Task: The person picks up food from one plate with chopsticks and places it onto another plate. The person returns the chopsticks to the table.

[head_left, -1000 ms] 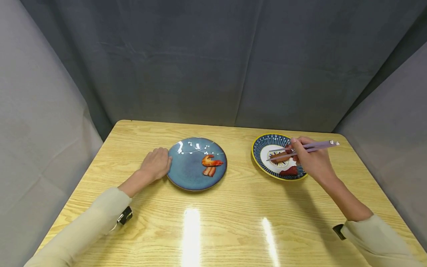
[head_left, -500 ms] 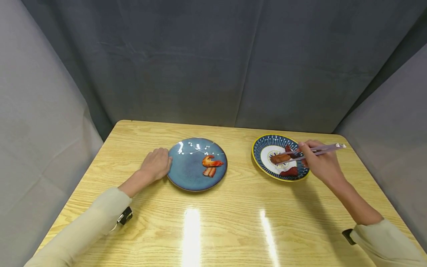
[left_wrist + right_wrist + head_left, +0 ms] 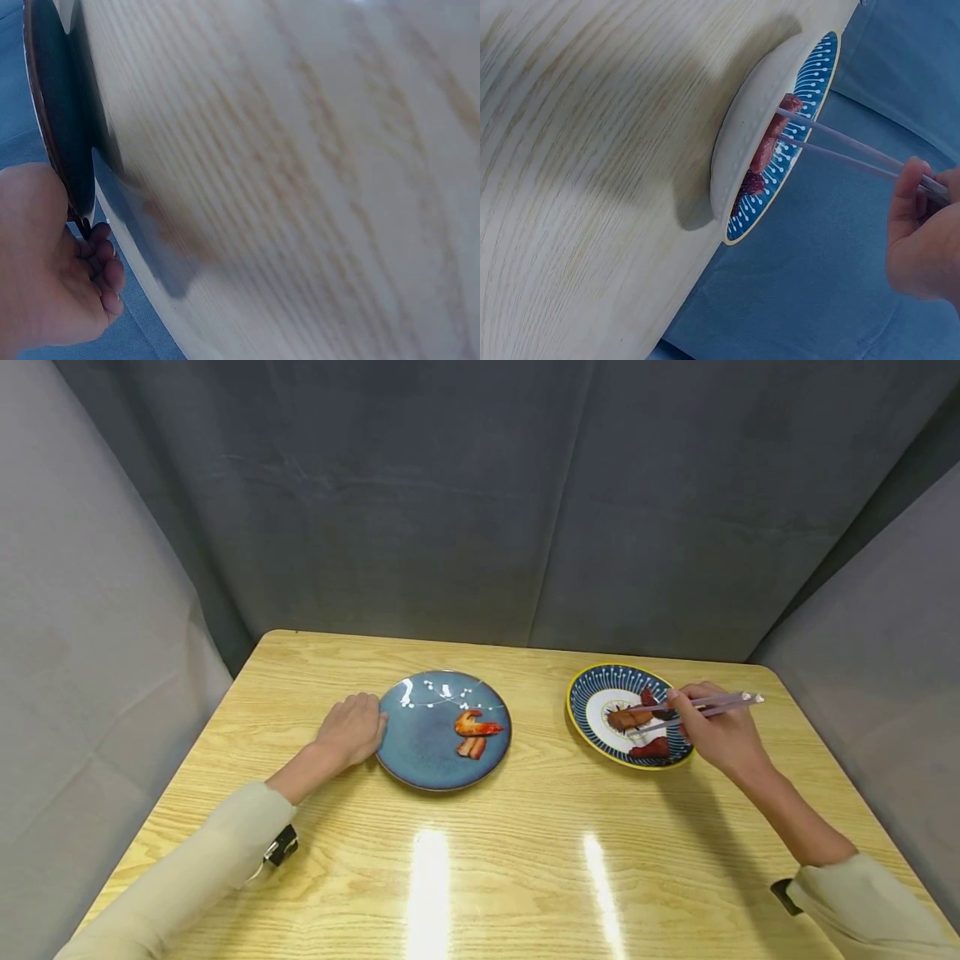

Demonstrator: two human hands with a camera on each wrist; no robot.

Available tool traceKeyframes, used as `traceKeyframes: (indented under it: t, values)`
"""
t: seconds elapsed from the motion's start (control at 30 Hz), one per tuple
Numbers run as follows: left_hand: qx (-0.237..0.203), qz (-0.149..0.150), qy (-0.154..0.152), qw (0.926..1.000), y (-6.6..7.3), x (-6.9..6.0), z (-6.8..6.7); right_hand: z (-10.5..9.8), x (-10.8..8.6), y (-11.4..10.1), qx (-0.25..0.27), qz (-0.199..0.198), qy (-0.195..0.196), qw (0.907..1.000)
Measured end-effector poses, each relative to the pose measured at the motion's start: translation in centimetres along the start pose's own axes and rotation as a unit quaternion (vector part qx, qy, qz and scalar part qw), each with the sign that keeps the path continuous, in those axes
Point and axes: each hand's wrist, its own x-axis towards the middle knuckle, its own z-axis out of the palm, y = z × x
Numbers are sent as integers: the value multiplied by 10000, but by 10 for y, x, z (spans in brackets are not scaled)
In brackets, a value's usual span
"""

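My left hand (image 3: 349,729) grips the left rim of a round blue plate (image 3: 420,743) with white blossoms. In the left wrist view, its curled fingers (image 3: 106,274) sit at the rim's underside. On the plate's right half lie a shrimp (image 3: 477,725) and a striped strip like pork belly (image 3: 471,747). My right hand (image 3: 722,735) holds pale purple chopsticks (image 3: 844,139) over a yellow-rimmed patterned bowl (image 3: 611,677). Their slightly spread tips reach a brown sausage-like piece (image 3: 622,719) inside; whether they pinch it I cannot tell. A dark red piece (image 3: 651,749) lies beside it.
The wooden table (image 3: 517,852) has bright glare streaks at its front. Table surface separates plate and bowl. A dark curtain (image 3: 420,510) hangs behind the back edge, and pale cloth (image 3: 90,610) flanks the left side.
My right hand and the chopsticks have drawn back to the right and slightly nearer, so the tips have withdrawn toward the bowl's right side. The left hand stays on the plate.
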Motion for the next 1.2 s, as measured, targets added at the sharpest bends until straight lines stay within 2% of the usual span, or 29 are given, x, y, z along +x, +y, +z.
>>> traceKeyframes:
  t: [0.37, 0.63, 0.8, 0.93, 1.2]
  values:
    - [-48, 5, 26, 10000, 0, 0, 0, 1, 5, 5, -355, -168, 19, 9992]
    - [-64, -28, -1, 10000, -1, -1, 1, 1, 12, 9, 38, -487, 231, 9985]
    - [-53, 10, 15, 10000, -1, -1, 0, -1, 15, 10, 53, -569, 147, 9983]
    - [-72, 14, -1, 10000, -1, 0, 1, -2, 17, 11, -102, -615, 178, 9979]
    - [-55, 12, 2, 10000, -1, 0, 2, -2, 18, 14, -690, -345, 129, 9969]
